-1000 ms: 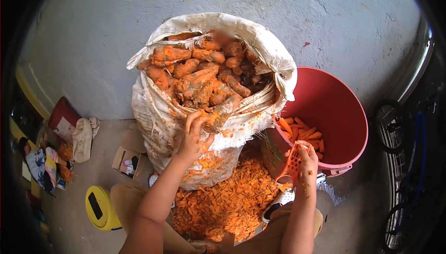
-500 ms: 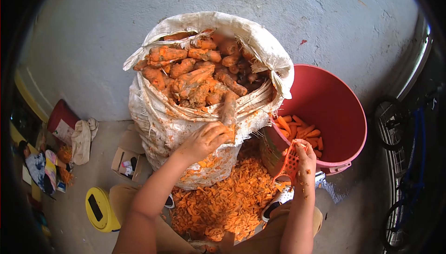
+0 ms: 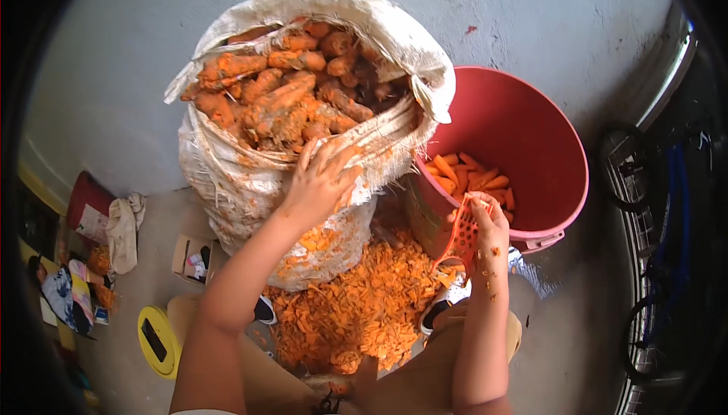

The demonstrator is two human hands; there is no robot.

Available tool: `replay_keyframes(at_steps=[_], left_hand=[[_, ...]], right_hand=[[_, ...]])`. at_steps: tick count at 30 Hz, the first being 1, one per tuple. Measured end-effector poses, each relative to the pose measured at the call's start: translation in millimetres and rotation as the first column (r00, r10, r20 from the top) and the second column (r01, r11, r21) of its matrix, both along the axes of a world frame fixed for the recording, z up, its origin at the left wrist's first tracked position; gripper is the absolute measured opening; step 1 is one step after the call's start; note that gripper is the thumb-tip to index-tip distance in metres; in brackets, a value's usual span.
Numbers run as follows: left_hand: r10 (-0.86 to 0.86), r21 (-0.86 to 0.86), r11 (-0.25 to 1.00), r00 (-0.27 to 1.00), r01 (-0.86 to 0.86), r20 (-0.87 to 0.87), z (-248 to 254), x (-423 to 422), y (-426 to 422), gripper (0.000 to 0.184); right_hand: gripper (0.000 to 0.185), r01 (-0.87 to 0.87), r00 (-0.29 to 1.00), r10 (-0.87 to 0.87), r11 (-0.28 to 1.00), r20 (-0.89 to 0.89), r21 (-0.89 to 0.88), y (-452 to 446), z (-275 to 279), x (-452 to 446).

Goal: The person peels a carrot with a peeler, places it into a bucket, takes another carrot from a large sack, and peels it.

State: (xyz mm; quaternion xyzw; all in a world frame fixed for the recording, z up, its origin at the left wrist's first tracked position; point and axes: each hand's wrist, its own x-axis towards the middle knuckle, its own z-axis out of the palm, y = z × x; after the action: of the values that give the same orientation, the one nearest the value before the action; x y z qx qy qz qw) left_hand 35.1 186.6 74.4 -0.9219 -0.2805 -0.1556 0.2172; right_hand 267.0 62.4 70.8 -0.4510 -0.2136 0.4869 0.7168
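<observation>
My left hand (image 3: 322, 183) lies against the front rim of a large white woven sack (image 3: 220, 202), its fingers spread and no carrot visible in them. Unpeeled, dirt-streaked carrots (image 3: 280, 100) fill the sack's mouth. In my right hand (image 3: 489, 221) is an orange peeler (image 3: 459, 237) with a perforated body, gripped near the left rim of a red bucket (image 3: 531, 142). Peeled carrots (image 3: 470, 176) lie at the bottom of that bucket. Orange scraps cling to my right wrist.
A heap of carrot peelings (image 3: 349, 309) covers the floor between my feet. Left of my legs are a yellow-lidded container (image 3: 159, 343) and a small cardboard box (image 3: 182, 256). A pale cloth (image 3: 123, 237) hangs farther left. Behind the sack rises a grey wall (image 3: 523, 13).
My left hand held a carrot upright at the sack's rim; now its fingers are spread and that carrot is out of sight. The view has shifted, while my right hand keeps the peeler.
</observation>
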Motion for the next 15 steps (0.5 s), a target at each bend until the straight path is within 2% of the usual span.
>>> replay_keyframes(at_steps=[2, 4, 6, 7, 8, 9, 11, 12, 13, 14, 15], left_hand=[[-0.096, -0.074, 0.992, 0.992, 0.102, 0.076, -12.9, 1.4, -26.0, 0.025], [-0.224, -0.25, 0.934, 0.962, 0.257, 0.153, -45.4, 1.6, -58.0, 0.029], [-0.148, -0.633, 0.765, 0.989, 0.116, 0.003, -96.3, 0.9, -76.2, 0.025], [-0.067, -0.705, 0.702, 0.977, -0.098, -0.203, -150.0, -12.2, -83.6, 0.028], [-0.051, -0.784, 0.546, 0.922, -0.295, -0.383, -168.8, -14.3, -85.1, 0.03], [-0.066, -0.773, 0.391, 0.823, -0.499, -0.565, -187.9, -16.4, -86.7, 0.031], [-0.187, -0.736, 0.074, 0.716, -0.673, -0.673, -204.8, -5.1, -83.1, 0.03], [-0.209, -0.733, -0.003, 0.718, -0.68, -0.664, -234.3, -2.3, -75.8, 0.028], [-0.231, -0.723, -0.08, 0.718, -0.686, -0.656, -239.4, 2.7, -72.5, 0.027], [-0.023, -0.801, -0.196, 0.819, -0.565, -0.573, -244.4, 8.0, -68.9, 0.026], [0.2, -0.867, -0.278, 0.858, -0.413, -0.473, -229.3, 23.2, -62.6, 0.025]], right_hand=[[0.015, 0.02, 0.999, -0.021, 0.999, -0.028, -0.026, -3.4, 7.2, 2.1], [0.015, 0.021, 0.999, -0.022, 1.0, -0.046, -0.021, -5.9, 6.1, 3.9], [0.014, 0.029, 0.999, -0.03, 0.999, -0.022, -0.042, -9.6, 9.6, 7.1], [0.014, 0.037, 0.999, -0.037, 0.998, -0.014, -0.053, -12.2, 11.0, 8.0], [0.014, 0.044, 0.999, -0.046, 0.997, -0.018, -0.061, -14.3, 11.7, 8.9], [0.013, 0.05, 0.998, -0.051, 0.996, -0.02, -0.07, -16.3, 12.3, 10.2], [0.013, 0.071, 0.997, -0.072, 0.994, -0.014, -0.082, -19.6, 12.8, 12.1], [0.013, 0.087, 0.996, -0.087, 0.993, 0.003, -0.083, -20.7, 13.2, 11.9], [0.012, 0.103, 0.995, -0.102, 0.991, 0.017, -0.086, -21.6, 13.4, 11.0], [0.012, 0.119, 0.993, -0.117, 0.989, 0.03, -0.09, -23.5, 13.5, 10.3], [0.012, 0.092, 0.995, -0.088, 0.989, 0.042, -0.114, -26.7, 15.0, 10.3]])
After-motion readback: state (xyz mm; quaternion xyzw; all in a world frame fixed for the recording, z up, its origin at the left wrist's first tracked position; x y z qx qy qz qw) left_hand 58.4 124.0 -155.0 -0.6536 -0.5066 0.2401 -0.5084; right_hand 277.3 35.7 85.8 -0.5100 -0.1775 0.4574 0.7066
